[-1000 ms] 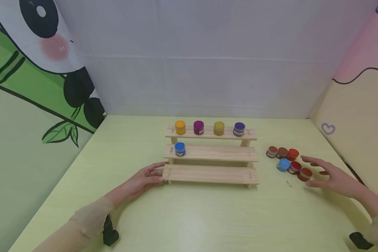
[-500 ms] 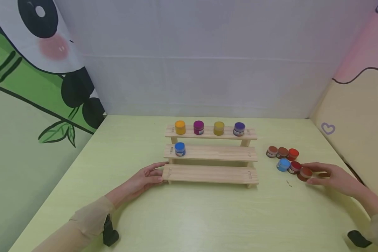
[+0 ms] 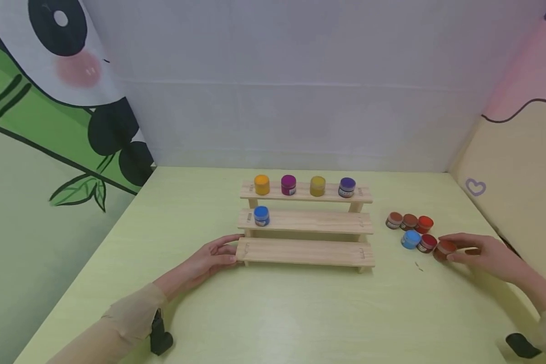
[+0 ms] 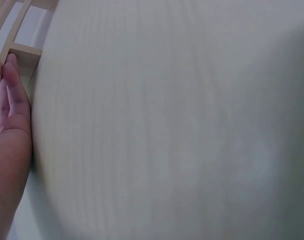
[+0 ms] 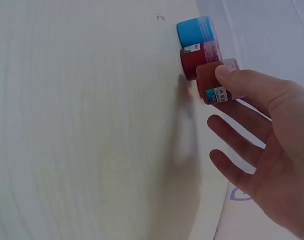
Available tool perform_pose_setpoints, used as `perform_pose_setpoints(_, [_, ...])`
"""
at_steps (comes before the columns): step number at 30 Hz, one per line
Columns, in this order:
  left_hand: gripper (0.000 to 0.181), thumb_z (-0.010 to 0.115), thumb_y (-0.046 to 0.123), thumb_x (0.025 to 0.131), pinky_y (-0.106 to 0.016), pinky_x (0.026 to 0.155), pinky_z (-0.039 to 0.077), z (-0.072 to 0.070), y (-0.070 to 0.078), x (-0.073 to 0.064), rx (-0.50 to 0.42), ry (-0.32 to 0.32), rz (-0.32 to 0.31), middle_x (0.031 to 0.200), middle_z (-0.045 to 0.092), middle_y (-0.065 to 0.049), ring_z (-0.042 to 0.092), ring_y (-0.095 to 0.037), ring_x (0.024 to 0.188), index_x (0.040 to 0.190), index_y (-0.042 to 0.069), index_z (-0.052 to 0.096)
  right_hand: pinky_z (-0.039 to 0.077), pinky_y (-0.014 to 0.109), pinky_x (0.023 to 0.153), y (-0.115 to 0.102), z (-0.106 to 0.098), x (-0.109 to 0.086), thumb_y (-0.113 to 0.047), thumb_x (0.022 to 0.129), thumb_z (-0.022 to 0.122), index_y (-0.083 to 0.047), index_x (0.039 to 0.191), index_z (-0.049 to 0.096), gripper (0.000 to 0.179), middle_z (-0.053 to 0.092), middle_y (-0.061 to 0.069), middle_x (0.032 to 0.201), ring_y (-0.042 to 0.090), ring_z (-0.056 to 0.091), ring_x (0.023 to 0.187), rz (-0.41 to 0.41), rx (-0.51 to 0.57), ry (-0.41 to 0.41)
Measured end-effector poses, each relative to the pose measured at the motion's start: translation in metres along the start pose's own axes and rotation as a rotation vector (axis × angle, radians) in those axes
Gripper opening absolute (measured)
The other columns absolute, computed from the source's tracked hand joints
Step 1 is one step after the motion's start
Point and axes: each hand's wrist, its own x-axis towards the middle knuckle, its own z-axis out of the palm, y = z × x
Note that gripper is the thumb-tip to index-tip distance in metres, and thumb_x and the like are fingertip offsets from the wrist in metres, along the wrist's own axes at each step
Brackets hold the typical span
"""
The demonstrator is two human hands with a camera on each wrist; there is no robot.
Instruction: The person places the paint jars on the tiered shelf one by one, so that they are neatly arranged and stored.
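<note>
My right hand [image 3: 487, 254] pinches a brown paint jar [image 3: 444, 249] between thumb and fingers at the near end of the jar group. In the right wrist view this paint jar [image 5: 210, 82] shows a label and tilts beside a dark red jar [image 5: 194, 61] and a light blue jar [image 5: 195, 31]. My left hand [image 3: 209, 261] holds the left end of the three-tier wooden rack [image 3: 305, 251] at its lowest step. In the left wrist view, the thumb and fingers of the left hand [image 4: 14, 100] lie either side of the rack's end; the fingertips are partly hidden.
On the top step stand orange [image 3: 262, 185], purple [image 3: 288, 185], yellow [image 3: 317, 186] and violet [image 3: 347, 187] jars. A blue jar [image 3: 261, 216] occupies the middle step's left end. Brown and red jars [image 3: 424, 224] sit right of the rack. Printed walls border the table [image 3: 273, 313].
My right hand has closed its thumb and fingers on the brown jar and shifted it slightly right, away from the dark red jar. The left hand stays at the rack.
</note>
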Motion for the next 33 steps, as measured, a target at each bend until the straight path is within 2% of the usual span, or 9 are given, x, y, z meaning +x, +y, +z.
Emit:
perform_pose_setpoints(3, [0.073,0.064,0.022,0.096,-0.022,0.097,0.052,0.0,0.001,0.0,0.006,0.002,0.0,0.126,0.064,0.001,0.062,-0.009,0.116,0.157,0.016,0.025,0.05,0.009,0.074,-0.005,-0.005,0.003,-0.018,0.092,0.071,-0.007,0.127,0.064,0.037,0.06,-0.032,0.107,-0.021,0.052,0.095,-0.063,-0.006,0.072])
perform_pose_setpoints(6, [0.072,0.064,0.022,0.097,-0.022,0.097,0.052,0.0,0.001,0.001,0.011,0.006,0.0,0.127,0.064,0.0,0.062,-0.01,0.116,0.157,0.016,0.026,0.048,0.006,0.075,-0.014,-0.012,0.007,-0.013,0.091,0.07,-0.005,0.126,0.064,0.036,0.061,-0.033,0.106,-0.021,0.052,0.095,-0.112,0.006,0.105])
perform_pose_setpoints(14, [0.072,0.065,0.021,0.096,-0.022,0.097,0.052,0.001,0.002,0.002,0.003,0.004,0.003,0.127,0.065,-0.001,0.062,-0.01,0.116,0.157,0.016,0.027,0.045,0.003,0.077,-0.045,-0.026,0.02,-0.012,0.091,0.071,-0.008,0.127,0.063,0.037,0.061,-0.032,0.108,-0.019,0.053,0.096,-0.161,0.006,0.138])
perform_pose_setpoints(23, [0.073,0.065,0.02,0.096,-0.021,0.096,0.052,0.0,0.003,0.002,0.004,-0.004,0.013,0.127,0.065,0.0,0.062,-0.009,0.116,0.157,0.014,0.025,0.045,0.003,0.078,-0.083,-0.029,0.034,-0.017,0.09,0.073,-0.016,0.128,0.064,0.039,0.063,-0.026,0.108,-0.014,0.055,0.095,-0.122,0.026,0.165])
perform_pose_setpoints(30, [0.072,0.064,0.02,0.096,-0.021,0.096,0.052,0.0,0.0,0.002,-0.004,-0.004,0.016,0.123,0.066,0.002,0.063,-0.009,0.114,0.157,0.014,0.026,0.047,0.004,0.078,-0.119,-0.027,0.046,-0.018,0.09,0.073,-0.019,0.126,0.066,0.037,0.064,-0.023,0.109,-0.011,0.058,0.094,-0.162,0.052,0.189])
perform_pose_setpoints(33, [0.072,0.064,0.019,0.096,-0.021,0.096,0.052,0.001,-0.002,0.002,-0.003,-0.003,0.012,0.124,0.066,0.002,0.063,-0.009,0.114,0.157,0.014,0.027,0.048,0.006,0.077,-0.132,-0.026,0.05,-0.024,0.09,0.073,-0.024,0.126,0.066,0.037,0.065,-0.023,0.108,-0.011,0.059,0.092,-0.138,0.039,0.196])
